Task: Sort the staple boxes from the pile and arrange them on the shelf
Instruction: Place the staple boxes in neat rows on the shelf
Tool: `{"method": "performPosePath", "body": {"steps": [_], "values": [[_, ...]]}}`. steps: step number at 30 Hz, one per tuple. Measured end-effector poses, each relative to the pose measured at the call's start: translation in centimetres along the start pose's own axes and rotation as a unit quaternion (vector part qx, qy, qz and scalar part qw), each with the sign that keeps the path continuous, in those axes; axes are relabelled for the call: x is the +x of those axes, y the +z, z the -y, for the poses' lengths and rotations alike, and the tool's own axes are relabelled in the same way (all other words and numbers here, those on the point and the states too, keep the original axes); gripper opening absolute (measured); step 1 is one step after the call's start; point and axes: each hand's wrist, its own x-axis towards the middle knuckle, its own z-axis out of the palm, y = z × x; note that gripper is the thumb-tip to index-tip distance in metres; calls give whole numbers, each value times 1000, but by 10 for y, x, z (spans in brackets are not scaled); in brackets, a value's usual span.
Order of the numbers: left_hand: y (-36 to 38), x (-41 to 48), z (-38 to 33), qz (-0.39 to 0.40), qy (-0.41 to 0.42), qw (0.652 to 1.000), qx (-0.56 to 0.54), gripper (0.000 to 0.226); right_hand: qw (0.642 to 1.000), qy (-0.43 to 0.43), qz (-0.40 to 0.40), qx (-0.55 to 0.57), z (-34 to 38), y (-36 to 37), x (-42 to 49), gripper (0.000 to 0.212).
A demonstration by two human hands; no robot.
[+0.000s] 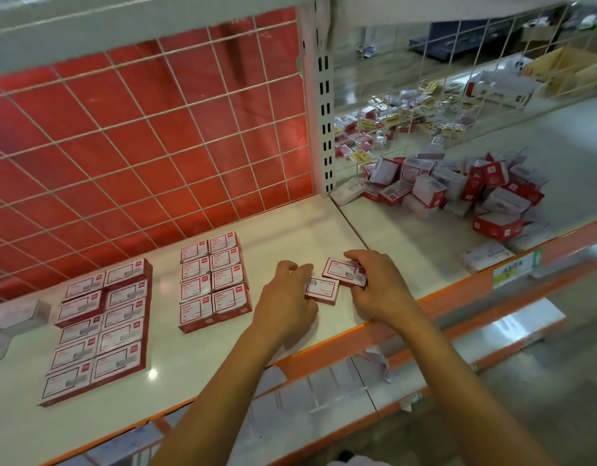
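Left box [322,290]: a small, flat cardboard brick with red edges and a white label. It lies on the shelf. The left hand [287,297] pinches its end with bent fingers.
Right box [341,270]: the same kind, just beside the first and a bit turned. The right hand [374,280] holds it with curled fingers.
Middle block [214,282]: eight boxes in two neat rows, left of the hands.
Big block [98,331]: two long rows, further left.
Pile [458,193]: many boxes in a messy heap on the right, well apart.
Shelf [290,240]: smooth, shiny white top with an orange front edge.
Wire back [139,129]: thin white wire squares over red.
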Motion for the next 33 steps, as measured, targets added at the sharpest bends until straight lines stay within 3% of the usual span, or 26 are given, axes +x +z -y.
{"method": "performPosePath", "body": {"steps": [5, 14, 24, 33], "values": [[-1, -1, 7, 11, 21, 999, -23, 49, 1000, 2, -6, -9, 0, -1, -1, 53], [-1, -23, 20, -46, 10, 998, -43, 53, 999, 27, 12, 20, 7, -9, -2, 52], [-31, -59, 60, -125, -20, 990, -64, 53, 997, -24, 20, 64, 51, 4, -13, 60], [-63, -96, 117, -157, -66, 982, -81, 57, 991, -83, 47, 96, 107, 36, -18, 54]]}}
